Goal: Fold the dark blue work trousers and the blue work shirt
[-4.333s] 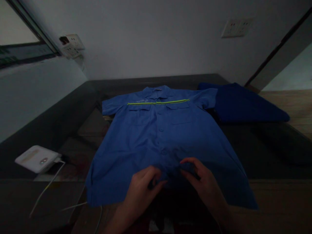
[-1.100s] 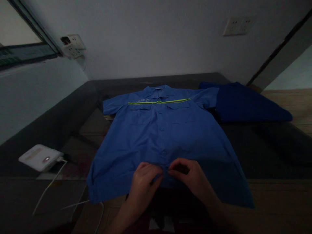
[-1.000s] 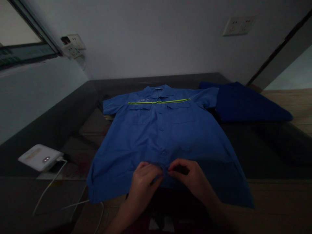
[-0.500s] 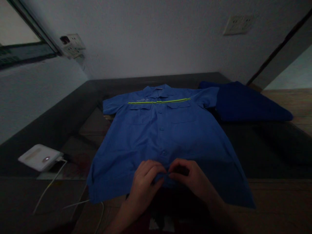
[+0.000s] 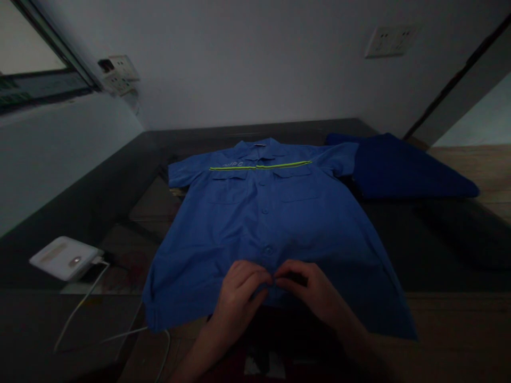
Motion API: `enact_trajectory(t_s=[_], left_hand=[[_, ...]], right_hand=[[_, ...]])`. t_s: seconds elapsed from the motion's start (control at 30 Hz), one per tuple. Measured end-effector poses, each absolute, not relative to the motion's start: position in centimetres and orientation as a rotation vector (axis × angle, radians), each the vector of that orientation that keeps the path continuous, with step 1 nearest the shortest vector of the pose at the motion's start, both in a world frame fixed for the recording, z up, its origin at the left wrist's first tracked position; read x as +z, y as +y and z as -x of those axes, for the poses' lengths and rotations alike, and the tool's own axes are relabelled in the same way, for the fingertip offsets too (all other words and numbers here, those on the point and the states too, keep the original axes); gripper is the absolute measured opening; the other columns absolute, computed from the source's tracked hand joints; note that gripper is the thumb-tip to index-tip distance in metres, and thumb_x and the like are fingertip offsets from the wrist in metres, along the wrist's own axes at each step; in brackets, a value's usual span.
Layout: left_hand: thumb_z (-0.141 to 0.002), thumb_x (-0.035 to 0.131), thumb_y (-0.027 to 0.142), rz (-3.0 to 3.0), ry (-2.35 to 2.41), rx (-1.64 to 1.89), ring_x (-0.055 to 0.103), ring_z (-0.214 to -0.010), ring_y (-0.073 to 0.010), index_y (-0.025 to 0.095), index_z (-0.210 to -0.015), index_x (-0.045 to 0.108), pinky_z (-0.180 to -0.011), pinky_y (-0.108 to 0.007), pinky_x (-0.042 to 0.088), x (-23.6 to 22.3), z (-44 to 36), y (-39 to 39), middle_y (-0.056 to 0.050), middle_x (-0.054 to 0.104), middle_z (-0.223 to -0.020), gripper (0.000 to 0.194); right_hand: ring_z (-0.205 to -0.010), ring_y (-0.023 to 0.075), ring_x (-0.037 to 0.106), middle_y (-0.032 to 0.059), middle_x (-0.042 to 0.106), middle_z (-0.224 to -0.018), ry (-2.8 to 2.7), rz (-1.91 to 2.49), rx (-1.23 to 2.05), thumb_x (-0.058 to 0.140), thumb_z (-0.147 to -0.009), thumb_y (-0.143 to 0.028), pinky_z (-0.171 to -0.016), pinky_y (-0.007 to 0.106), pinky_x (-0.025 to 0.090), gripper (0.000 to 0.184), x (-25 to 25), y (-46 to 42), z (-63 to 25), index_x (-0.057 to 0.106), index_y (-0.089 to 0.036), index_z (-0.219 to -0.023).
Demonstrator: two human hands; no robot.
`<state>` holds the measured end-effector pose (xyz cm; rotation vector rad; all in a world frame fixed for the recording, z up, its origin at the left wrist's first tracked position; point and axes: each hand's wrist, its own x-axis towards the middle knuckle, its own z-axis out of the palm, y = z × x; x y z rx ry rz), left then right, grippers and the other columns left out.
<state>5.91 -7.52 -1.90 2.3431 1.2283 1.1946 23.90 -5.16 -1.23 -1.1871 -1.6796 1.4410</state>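
Observation:
A blue short-sleeved work shirt [image 5: 235, 229] lies spread front side up, collar away from me, with a yellow-green stripe [image 5: 283, 166] across the chest. Buttons run down its middle, and one button [image 5: 268, 250] shows just above my hands. At the bottom of the front placket, my left hand [image 5: 242, 290] pinches the cloth between thumb and fingers. My right hand [image 5: 309, 284] pinches the same spot from the other side, its fingertips almost meeting the left ones. What lies right between the fingertips is hidden.
On the right is a folded dark blue cloth [image 5: 407, 167], touching the shirt's sleeve. A white box-like device [image 5: 66, 258] with a white cable [image 5: 80, 308] sits at the left. Wall sockets [image 5: 391, 41] are on the back wall, above the dark tabletop [image 5: 399, 239].
Both hands stay at the shirt's lower placket, with only a slight shift of the fingers. The shirt lies as before.

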Motion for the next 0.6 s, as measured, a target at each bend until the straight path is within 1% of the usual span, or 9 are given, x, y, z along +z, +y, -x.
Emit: enact_trajectory(t_s=[0.17,0.33,0.5,0.6], left_hand=[[-0.081,0.052,0.006,-2.360,1.241,1.246,0.060,-0.078,-0.0156,0.020,-0.084,0.061,-0.071,-0.030,0.046,-1.90,-6.02,-7.68,-0.002,0.066,-0.079,0.016],[-0.081,0.053,0.006,-2.457,1.151,1.243,0.059,-0.084,-0.0166,0.021,-0.098,0.062,-0.073,-0.031,0.048,-1.91,-5.82,-7.78,-0.004,0.065,-0.088,0.024],[-0.084,0.056,0.011,-2.491,1.065,1.358,0.059,-0.078,-0.0139,0.022,-0.088,0.065,-0.073,-0.030,0.047,-1.78,-5.84,-7.44,-0.001,0.065,-0.080,0.015],[-0.083,0.059,0.013,-2.492,1.025,1.400,0.060,-0.076,-0.0126,0.022,-0.084,0.065,-0.072,-0.030,0.047,-1.85,-5.94,-7.36,0.001,0.065,-0.079,0.011]], right_hand=[[-0.071,0.0153,0.058,0.0002,0.064,-0.072,-1.643,1.166,1.441,0.065,-0.078,-0.036,-0.069,0.026,0.044,0.019,-1.62,-5.10,-23.98,0.066,-0.018,-0.073],[-0.068,0.0139,0.054,-0.0013,0.059,-0.068,-1.576,1.170,1.467,0.065,-0.078,-0.037,-0.065,0.024,0.042,0.021,-1.80,-5.16,-24.00,0.062,-0.017,-0.070],[-0.069,0.0139,0.053,-0.0013,0.058,-0.069,-1.571,1.131,1.488,0.065,-0.077,-0.040,-0.067,0.025,0.042,0.025,-1.60,-4.98,-23.94,0.061,-0.018,-0.068],[-0.068,0.0138,0.053,-0.0012,0.057,-0.068,-1.548,1.099,1.518,0.065,-0.076,-0.042,-0.067,0.026,0.042,0.026,-1.40,-4.84,-23.90,0.060,-0.018,-0.067]])
